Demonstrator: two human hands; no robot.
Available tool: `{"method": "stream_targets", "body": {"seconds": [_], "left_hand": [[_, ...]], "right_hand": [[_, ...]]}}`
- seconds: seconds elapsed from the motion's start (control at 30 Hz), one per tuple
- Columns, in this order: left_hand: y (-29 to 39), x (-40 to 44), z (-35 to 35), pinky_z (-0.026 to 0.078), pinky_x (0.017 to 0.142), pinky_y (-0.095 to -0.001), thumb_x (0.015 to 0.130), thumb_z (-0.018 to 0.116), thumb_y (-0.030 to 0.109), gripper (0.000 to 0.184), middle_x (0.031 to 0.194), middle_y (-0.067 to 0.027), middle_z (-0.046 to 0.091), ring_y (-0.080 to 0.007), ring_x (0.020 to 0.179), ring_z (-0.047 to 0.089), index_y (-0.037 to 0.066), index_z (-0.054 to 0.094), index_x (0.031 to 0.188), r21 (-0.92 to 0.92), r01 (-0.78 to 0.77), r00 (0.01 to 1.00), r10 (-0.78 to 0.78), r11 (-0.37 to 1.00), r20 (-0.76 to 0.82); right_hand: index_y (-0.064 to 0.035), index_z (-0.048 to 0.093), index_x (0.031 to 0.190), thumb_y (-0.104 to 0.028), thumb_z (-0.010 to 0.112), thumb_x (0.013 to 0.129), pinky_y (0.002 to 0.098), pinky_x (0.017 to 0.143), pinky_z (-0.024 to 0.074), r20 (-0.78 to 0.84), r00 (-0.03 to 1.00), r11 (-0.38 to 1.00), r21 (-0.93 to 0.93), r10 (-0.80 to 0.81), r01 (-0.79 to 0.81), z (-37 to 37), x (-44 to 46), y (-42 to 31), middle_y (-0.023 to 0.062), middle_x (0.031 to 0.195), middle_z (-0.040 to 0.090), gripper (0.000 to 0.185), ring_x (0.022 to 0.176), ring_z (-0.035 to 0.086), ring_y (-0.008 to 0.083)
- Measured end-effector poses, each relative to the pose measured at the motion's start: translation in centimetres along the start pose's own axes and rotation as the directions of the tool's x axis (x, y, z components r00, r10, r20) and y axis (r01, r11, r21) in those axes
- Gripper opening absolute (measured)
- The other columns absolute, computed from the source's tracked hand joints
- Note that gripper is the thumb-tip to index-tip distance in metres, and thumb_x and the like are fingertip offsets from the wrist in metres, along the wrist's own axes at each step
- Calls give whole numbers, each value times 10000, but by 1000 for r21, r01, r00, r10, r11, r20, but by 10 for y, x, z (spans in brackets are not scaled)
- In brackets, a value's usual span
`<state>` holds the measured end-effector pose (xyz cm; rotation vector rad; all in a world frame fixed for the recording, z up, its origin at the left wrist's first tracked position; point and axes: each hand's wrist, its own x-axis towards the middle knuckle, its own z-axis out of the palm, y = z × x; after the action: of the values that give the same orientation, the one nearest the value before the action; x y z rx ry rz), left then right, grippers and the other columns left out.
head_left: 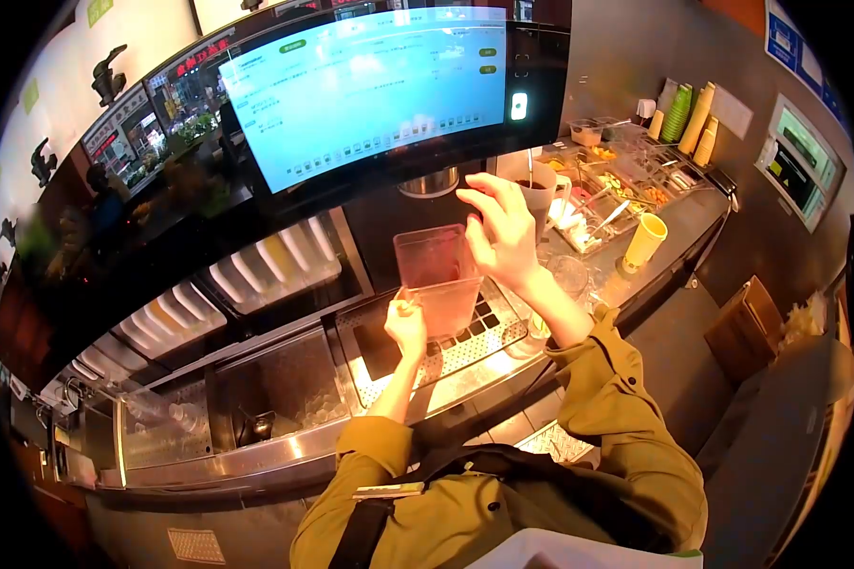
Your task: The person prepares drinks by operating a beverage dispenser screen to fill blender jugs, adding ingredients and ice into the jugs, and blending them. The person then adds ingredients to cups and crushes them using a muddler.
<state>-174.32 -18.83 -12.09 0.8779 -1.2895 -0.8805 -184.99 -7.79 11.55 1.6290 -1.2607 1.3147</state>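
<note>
My left hand (406, 327) is closed round the handle of a clear square pitcher (443, 308), which hangs above a perforated metal drip tray (503, 330). The pitcher's upper part looks reddish. To its upper right, my right hand (496, 228) is raised with its fingers apart and slightly curled, holding nothing. Behind that hand stands a large measuring jug (538, 194) with dark contents and a utensil in it. A round metal fitting (429, 183) sits under the screen, above the pitcher.
A wide lit screen (370, 95) spans the top. Right are ingredient containers (612, 204), a yellow cup (644, 243) and stacked cups (676, 114). An ice bin (280, 389) and white dispensers (275, 258) lie left. A cardboard box (745, 327) is far right.
</note>
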Motion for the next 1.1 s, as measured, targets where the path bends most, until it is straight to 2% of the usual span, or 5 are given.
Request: {"method": "stream_targets", "body": {"seconds": [0.27,0.53,0.57,0.73,1.1], "left_hand": [[-40,7,56,447,573,-254,653,601,18,149,583,-39,565,-107,568,538,-4,583,799,158,151,989,-149,976,-24],[53,38,30,447,780,-402,627,701,291,914,1157,-237,419,-360,920,526,77,159,1332,502,74,838,-327,861,437],[21,38,33,478,659,-366,720,621,381,665,871,-211,587,-279,719,612,51,364,1237,520,-219,919,-4,826,395],[-12,43,33,474,631,-355,767,524,456,502,443,-109,546,-238,542,606,22,579,523,679,-229,856,-188,697,481],[-32,41,34,473,593,-342,783,521,397,463,432,-112,538,-238,472,588,23,555,512,626,-271,884,-68,731,463]], "right_hand": [[-27,568,951,14,562,619,365,816,414,-72,997,999,-24,-32,31,29,26,15,104,1040,522,334,963,487,292],[-42,591,969,-23,556,621,359,819,391,-165,983,996,-43,-80,74,65,31,13,80,1030,535,350,980,472,268],[-51,596,963,-40,551,629,365,831,380,-168,983,997,-25,-79,76,68,31,9,69,1048,541,336,1000,464,262],[-47,605,958,-55,562,599,377,839,356,-203,976,997,-21,-79,77,82,32,0,76,1024,537,361,1004,446,265],[-16,603,929,-33,568,595,382,830,354,-247,967,997,-63,-66,51,90,32,-1,88,983,525,336,985,445,272]]}}
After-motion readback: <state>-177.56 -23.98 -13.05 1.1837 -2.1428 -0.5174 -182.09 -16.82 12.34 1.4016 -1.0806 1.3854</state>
